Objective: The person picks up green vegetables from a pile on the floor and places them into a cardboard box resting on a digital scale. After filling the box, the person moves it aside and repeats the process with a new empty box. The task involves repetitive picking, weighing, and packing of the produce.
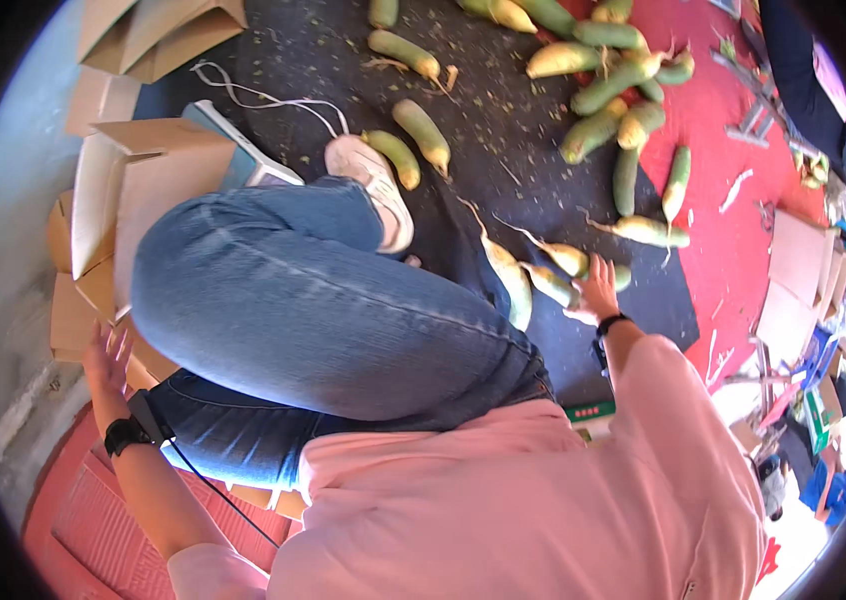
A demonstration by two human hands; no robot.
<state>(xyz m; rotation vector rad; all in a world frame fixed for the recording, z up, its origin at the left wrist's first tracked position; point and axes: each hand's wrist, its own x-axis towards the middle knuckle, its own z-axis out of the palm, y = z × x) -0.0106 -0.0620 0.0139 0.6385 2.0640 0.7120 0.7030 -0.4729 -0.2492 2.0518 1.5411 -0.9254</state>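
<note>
My right hand (598, 292) rests over the near end of a group of green radishes, its fingers bent over a green radish (569, 260) with a pale, rooted tip. Beside that hand lie another radish (549, 285) and a larger pale one (511, 280); whether the palm touches them is hidden. Over at the left, my left hand (108, 362) holds nothing. Its fingers are spread beside a brown cardboard box (71, 320).
More radishes (608, 85) lie on a dark sheet (503, 150) over red flooring. Open cartons (168, 160) stand along the left wall. My bent leg (323, 300) and white shoe (368, 185) are in the middle. A folding stool (753, 110) and people are at right.
</note>
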